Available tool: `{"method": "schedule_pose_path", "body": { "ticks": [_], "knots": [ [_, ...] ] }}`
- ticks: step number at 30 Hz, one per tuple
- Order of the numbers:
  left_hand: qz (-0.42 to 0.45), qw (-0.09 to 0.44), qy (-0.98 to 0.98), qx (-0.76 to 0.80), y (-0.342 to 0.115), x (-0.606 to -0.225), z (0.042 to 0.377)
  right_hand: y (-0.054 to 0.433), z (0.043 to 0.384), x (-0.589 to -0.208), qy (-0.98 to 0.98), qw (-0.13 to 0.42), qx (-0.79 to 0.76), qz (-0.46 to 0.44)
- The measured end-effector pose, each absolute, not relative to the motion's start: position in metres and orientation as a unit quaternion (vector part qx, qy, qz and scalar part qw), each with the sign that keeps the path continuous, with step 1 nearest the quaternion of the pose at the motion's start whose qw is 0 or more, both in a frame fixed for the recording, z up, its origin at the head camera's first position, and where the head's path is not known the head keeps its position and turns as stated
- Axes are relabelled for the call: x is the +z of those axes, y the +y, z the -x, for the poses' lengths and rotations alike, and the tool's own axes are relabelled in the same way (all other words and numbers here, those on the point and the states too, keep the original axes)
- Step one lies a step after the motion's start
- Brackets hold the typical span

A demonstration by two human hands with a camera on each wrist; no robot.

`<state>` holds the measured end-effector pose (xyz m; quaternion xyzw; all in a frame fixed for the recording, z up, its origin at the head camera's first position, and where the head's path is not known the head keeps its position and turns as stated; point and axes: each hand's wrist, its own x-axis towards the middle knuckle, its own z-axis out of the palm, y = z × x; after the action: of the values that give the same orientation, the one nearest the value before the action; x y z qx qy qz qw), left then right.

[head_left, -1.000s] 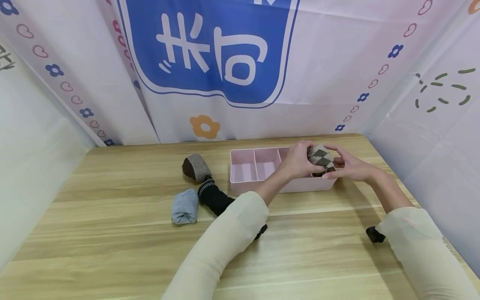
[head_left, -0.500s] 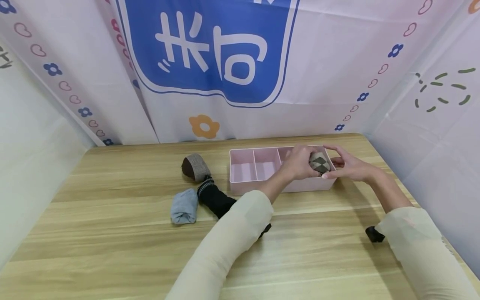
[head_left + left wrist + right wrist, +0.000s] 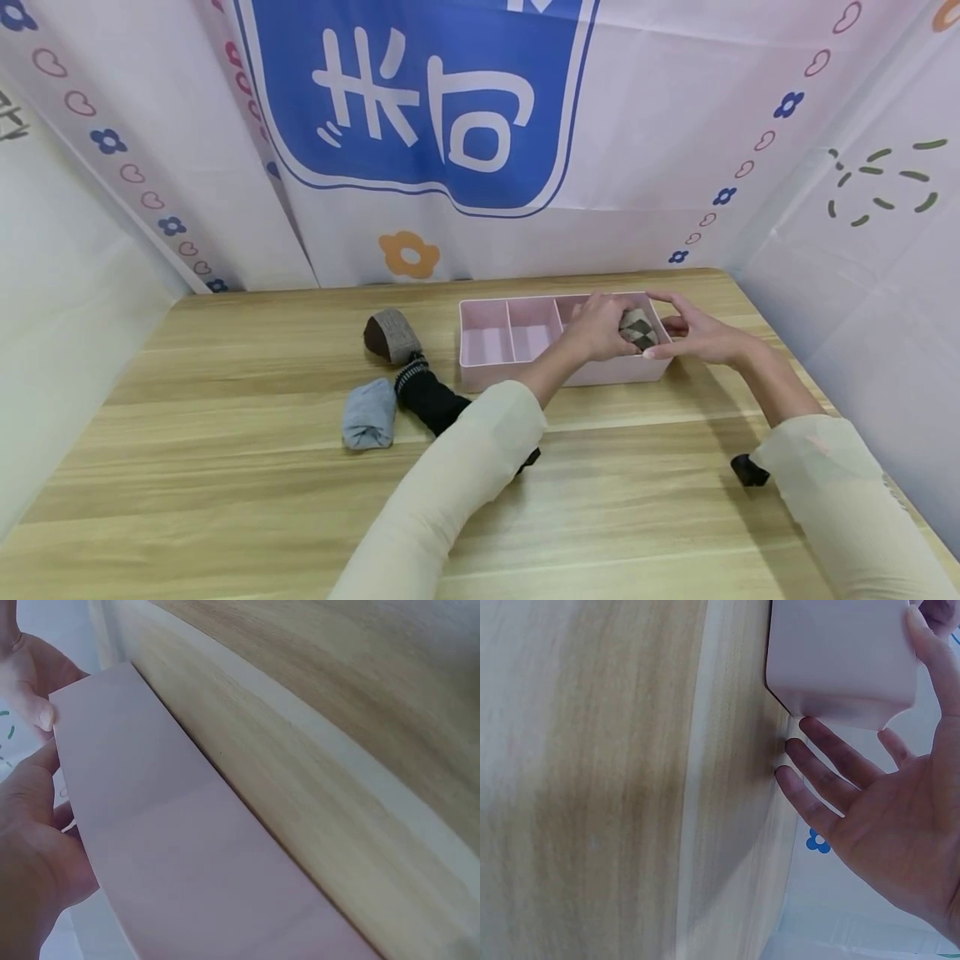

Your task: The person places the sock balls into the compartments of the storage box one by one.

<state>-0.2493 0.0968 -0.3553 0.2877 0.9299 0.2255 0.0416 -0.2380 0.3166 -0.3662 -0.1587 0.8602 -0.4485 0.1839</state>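
Inside the pink box (image 3: 607, 372), at its right end, sits the argyle sock (image 3: 639, 330), the left hand (image 3: 597, 327) curled round it; at that end's outside, the right hand (image 3: 701, 335) touches the box, fingers spread apart; uneven pressing could perhaps tip the box, or loose rolling let the sock spring up; two dividers (image 3: 512, 332) show left of the hand, which hides part of the interior.
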Motion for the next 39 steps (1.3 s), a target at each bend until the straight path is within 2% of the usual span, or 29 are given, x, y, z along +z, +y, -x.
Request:
{"method": "schedule_pose_path", "body": {
  "ticks": [19, 24, 32, 39],
  "knots": [
    [-0.43, 0.081, 0.854, 0.283, 0.036, -0.339, 0.241, 0.318, 0.238, -0.369, 0.868, 0.18, -0.438, 0.149],
    [-0.444, 0.086, 0.841, 0.297, 0.017, -0.334, 0.235, 0.317, 0.238, -0.368, 0.87, 0.179, -0.434, 0.15],
    [-0.435, 0.015, 0.849, 0.299, -0.016, -0.333, 0.225, 0.316, 0.24, -0.367, 0.871, 0.182, -0.433, 0.145],
    [-0.407, -0.013, 0.848, 0.339, -0.057, -0.332, 0.226, 0.316, 0.239, -0.367, 0.871, 0.184, -0.432, 0.142]
  ]
}}
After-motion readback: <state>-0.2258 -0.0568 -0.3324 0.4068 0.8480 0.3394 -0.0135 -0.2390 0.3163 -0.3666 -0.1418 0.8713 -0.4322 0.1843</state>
